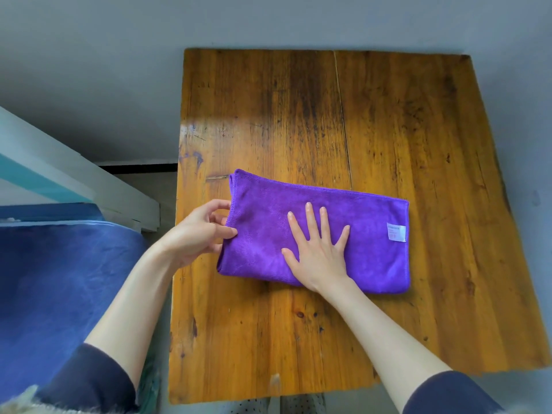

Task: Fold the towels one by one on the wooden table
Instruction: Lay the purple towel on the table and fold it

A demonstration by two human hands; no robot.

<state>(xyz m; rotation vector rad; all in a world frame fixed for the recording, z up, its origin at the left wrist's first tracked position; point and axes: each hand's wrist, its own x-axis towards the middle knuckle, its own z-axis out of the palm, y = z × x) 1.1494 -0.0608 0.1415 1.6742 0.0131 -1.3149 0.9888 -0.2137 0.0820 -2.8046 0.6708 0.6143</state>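
— What's the right hand (pixel 318 252) doing?
— Fingers spread, pressing flat on the folded purple microfibre towel (pixel 352 234), mid-tabletop on the worn wooden table (pixel 388 121).
— The left hand (pixel 197 234)?
— Pinching the towel's left edge.

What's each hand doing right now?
Left hand: fingers pinch the purple towel's left edge.
Right hand: open, flat on the towel.

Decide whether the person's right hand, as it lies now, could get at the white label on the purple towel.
Probably yes. The right hand lies flat on the purple towel, and the white label sits uncovered near the towel's right edge. Nothing lies between them; only bare cloth. The left hand pinches the opposite end.
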